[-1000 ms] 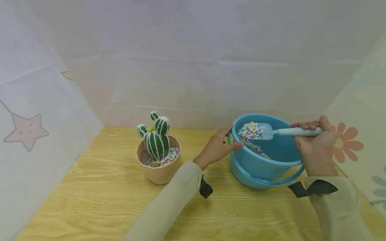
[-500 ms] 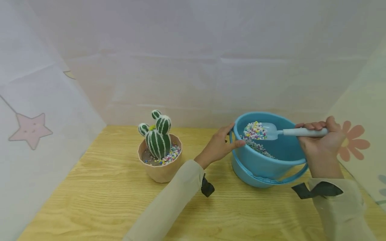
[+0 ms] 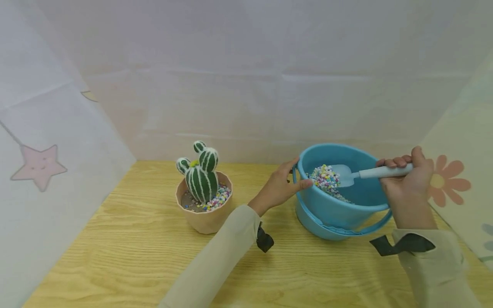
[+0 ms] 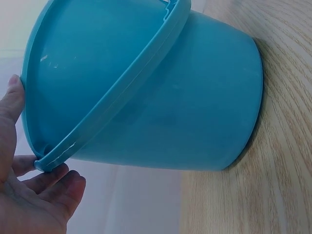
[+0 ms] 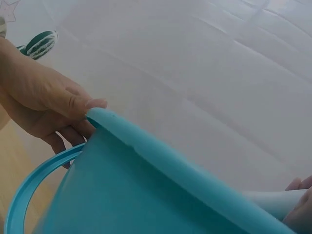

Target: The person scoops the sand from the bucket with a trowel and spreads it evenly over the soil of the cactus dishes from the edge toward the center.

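Observation:
In the head view a light-blue bucket (image 3: 335, 216) leans slightly on the table, small multicoloured beads (image 3: 327, 179) heaped inside at its left. My left hand (image 3: 278, 187) holds the bucket's left rim near the handle joint, thumb and fingers about the edge. My right hand (image 3: 410, 182) grips the white handle of a small toy shovel (image 3: 379, 172) above the bucket's right side. The shovel's pale-blue blade points left inside the bucket, beads at its tip. In the right wrist view only a bit of the shovel handle (image 5: 270, 202) shows; the blade is hidden.
Left of the bucket stands a peach pot (image 3: 206, 222) with a green knitted-looking cactus (image 3: 201, 184) and beads on its right side. The wood-grain table (image 3: 127, 256) is bounded by a pale cloth backdrop (image 3: 231, 107). The bucket handle (image 3: 379, 226) hangs down in front.
The shovel has dipped lower into the bucket and shifted slightly left; its beads now meet those below. The left hand stays on the rim. The view shifted slightly at first.

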A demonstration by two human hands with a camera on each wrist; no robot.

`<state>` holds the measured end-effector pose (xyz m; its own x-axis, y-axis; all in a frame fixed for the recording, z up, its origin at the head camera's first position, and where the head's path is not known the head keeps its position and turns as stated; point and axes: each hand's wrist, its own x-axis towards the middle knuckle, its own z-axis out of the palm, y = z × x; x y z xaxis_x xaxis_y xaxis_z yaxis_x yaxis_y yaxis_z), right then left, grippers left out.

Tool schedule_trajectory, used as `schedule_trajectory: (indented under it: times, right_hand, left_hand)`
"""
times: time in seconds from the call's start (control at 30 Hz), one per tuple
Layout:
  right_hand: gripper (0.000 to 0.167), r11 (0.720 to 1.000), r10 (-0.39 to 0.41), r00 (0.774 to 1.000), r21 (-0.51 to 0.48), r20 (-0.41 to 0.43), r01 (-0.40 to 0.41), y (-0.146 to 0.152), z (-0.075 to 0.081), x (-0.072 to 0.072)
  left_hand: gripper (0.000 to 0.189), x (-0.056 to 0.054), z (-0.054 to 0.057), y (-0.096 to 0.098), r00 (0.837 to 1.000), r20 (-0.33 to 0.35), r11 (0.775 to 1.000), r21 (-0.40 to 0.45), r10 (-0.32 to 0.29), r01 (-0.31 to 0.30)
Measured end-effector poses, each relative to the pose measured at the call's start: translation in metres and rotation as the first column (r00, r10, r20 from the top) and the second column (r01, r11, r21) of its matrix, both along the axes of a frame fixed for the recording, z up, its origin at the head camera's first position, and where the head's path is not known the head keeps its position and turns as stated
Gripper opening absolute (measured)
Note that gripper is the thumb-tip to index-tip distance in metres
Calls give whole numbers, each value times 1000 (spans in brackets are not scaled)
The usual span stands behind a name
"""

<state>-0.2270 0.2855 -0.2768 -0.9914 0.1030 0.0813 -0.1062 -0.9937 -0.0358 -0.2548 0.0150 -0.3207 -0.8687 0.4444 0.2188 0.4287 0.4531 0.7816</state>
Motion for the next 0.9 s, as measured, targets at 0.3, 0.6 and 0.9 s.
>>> schedule_trajectory:
  times: [0.3,0.6,0.9]
  right_hand:
    - [43,997,-3,1000,-76,19,5,-4,7,-3]
    - [47,995,-33,998,-92,50,37,0,6,-2]
    - [43,997,-47,998,-64,50,50,0,3,1]
  left_hand:
    - [80,0,2,-2,1000,8,1000,18,1,-1]
    - [81,0,2,-2,1000,17,1000,25,4,-5]
    - [80,1,0,0,1000,18,999,43,-3,2]
